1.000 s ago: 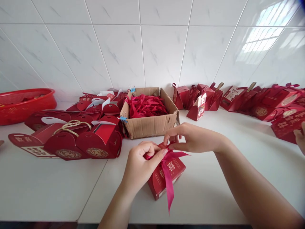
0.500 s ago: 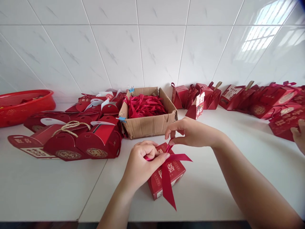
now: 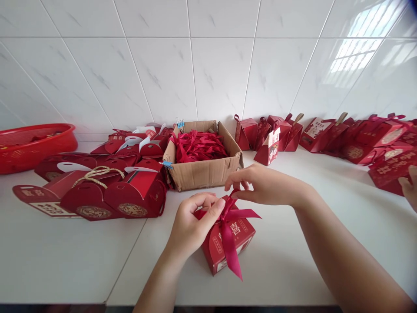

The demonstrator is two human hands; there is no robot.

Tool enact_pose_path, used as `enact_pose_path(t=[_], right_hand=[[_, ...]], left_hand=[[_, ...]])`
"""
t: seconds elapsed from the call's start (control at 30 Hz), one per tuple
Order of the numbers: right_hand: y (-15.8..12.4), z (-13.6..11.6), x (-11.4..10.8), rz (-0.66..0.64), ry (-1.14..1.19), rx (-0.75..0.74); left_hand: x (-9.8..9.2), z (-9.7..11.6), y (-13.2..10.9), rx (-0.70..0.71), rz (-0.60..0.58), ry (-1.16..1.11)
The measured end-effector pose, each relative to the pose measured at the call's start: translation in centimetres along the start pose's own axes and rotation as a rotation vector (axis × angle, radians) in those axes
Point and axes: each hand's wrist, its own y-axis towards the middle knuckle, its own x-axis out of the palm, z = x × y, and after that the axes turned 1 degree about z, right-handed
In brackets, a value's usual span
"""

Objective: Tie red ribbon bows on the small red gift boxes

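Observation:
A red gift box (image 3: 215,258) with light printed characters stands on the white table in front of me. Across its top lies a dark red satin ribbon (image 3: 232,245), with one tail hanging over the near side and another pointing right. My left hand (image 3: 197,219) is closed on the ribbon at the box's left, thumb on top near the knot. From the right, my right hand (image 3: 257,184) pinches a loop of the same ribbon just above the box top. The fingertips hide part of the knot.
Behind the box stands a cardboard box (image 3: 205,174) full of red ribbons. Folded red boxes (image 3: 94,204) crowd the left, beside a red plastic basket (image 3: 35,150). More red gift boxes (image 3: 361,130) line the wall on the right. Another person's hand (image 3: 409,187) shows at the right edge.
My left fingers have loosened and spread a little, with the thumb shifted up and left. The ribbon tails have moved slightly, and the near one is now more curved. My right hand keeps its pinch.

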Motion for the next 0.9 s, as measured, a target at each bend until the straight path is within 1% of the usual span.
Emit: enact_pose_path(t=[0.1,0.37,0.53,0.7,0.8,0.9], right_hand=[[-0.1,0.0,-0.2,0.001,0.000,-0.003],[-0.3,0.3,-0.3,-0.006,-0.004,0.014],[-0.2,0.4,-0.2,0.005,-0.020,0.003],[-0.2,0.3,-0.2,0.017,-0.005,-0.004],[-0.2,0.4,-0.2,0.026,-0.007,-0.011],[-0.1,0.6,-0.1,0.029,-0.033,-0.055]], left_hand=[[0.0,0.0,-0.2,0.042,0.037,0.003],[0.5,-0.7,-0.2,0.097,0.046,0.062],[0.4,-0.7,-0.1,0.130,0.022,0.115],[0.4,-0.8,-0.1,0.131,0.048,0.115],[0.4,-1.1,0.0,0.147,0.032,0.118],[0.6,-1.3,0.0,0.170,-0.004,0.126]])
